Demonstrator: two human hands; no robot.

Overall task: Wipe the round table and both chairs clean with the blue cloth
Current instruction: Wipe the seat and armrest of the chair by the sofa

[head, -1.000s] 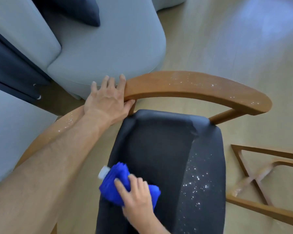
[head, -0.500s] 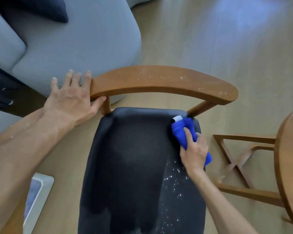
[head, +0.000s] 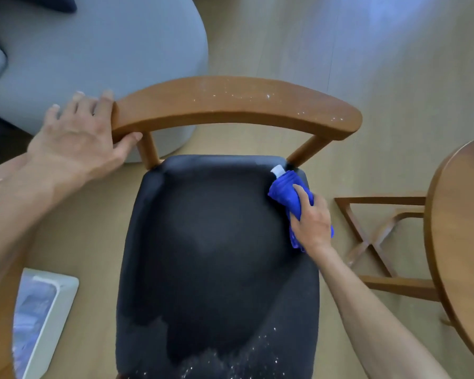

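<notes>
The right hand (head: 311, 222) grips the bunched blue cloth (head: 290, 196) and presses it onto the far right corner of the dark seat (head: 216, 255) of the chair (head: 230, 105), just beside the right post of the backrest. A small white tag (head: 277, 170) sticks out from the far end of the cloth. The left hand (head: 77, 143) rests on the left end of the curved wooden backrest, its fingers spread wide and straight over the top edge and the thumb under the rail, holding nothing else. White specks lie scattered along the top of the backrest and on the near right part of the seat. The round wooden counter (head: 463, 242) shows at the right edge, with its crossed wooden base (head: 372, 242) on the floor (head: 367, 50) beneath. A grey sofa (head: 99, 50) stands behind the chair, and a white bin (head: 63, 296) sits on the floor at lower left.
</notes>
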